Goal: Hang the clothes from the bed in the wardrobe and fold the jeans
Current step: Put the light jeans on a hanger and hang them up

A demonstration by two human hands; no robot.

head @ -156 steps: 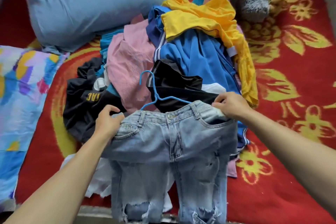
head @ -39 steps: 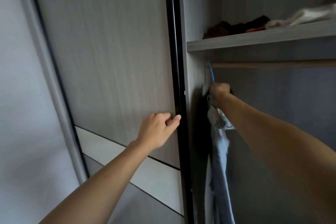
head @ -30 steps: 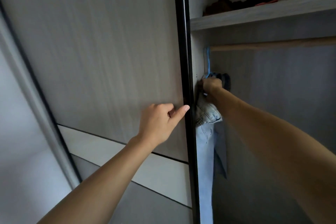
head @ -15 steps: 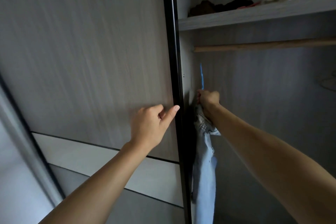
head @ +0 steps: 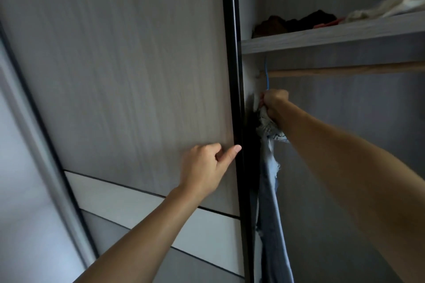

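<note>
Here, the right hand (head: 274,104) is clenched around the bunched waistband of the light-blue frayed denim jeans (head: 269,179) and the neck of the thin blue hanger (head: 266,76). The hanger's hook crosses the far-left end of the round wooden rail (head: 345,71); whether it sits over the rail I cannot tell. The left hand (head: 204,167) grasps nothing, fingers curled against the grey wood-grain sliding door (head: 138,76), thumb tip on its black edge. Best to feel the hook bear weight before loosening, then slide it rightward, clear of the door.
</note>
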